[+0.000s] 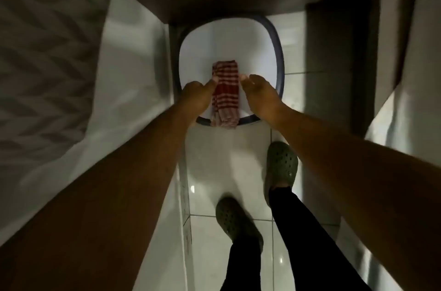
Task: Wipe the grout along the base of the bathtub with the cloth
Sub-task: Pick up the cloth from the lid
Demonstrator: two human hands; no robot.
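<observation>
Both hands out over a white basin (pixel 248 47) with a dark blue rim, sitting on the tiled floor (pixel 214 159) in the upper middle of the frame. Red-and-white striped cloth (pixel 226 94) folded into a long strip, draped across the near side of the basin with its lower end hanging over the rim. Left hand (pixel 196 96) pinching the cloth's left edge, right hand (pixel 261 92) gripping its right edge with the fingertips, so grasped from both sides. Bathtub (pixel 133 71) side running down the left of the frame, white and a bit blurry. Green clogs (pixel 281 164) and black trouser legs at the bottom, standing on the glossy tiles.
</observation>
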